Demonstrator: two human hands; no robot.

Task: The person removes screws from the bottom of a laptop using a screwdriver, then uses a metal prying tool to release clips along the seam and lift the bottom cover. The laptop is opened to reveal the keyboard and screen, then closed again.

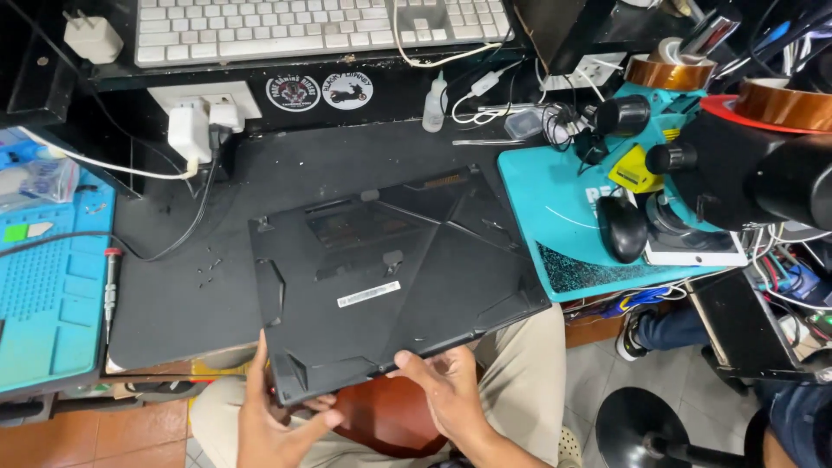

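Note:
A black laptop (pixel 390 277) lies upside down on the dark work mat (pixel 173 303), its near edge sticking out over my lap. A white sticker sits near the middle of its bottom cover. My left hand (pixel 273 420) grips the near left corner, thumb up the left side and fingers under the edge. My right hand (pixel 446 390) holds the near edge, fingers on top of the cover. Both hands are closed on the laptop.
Small screws (pixel 208 270) lie on the mat left of the laptop. A screwdriver (pixel 110 286) rests on the blue mat (pixel 52 321). A microscope (pixel 693 147) on a teal base (pixel 555 217), a black mouse (pixel 622 230), a white keyboard (pixel 312 26), chargers (pixel 191 130) and a stool (pixel 646 429) surround the area.

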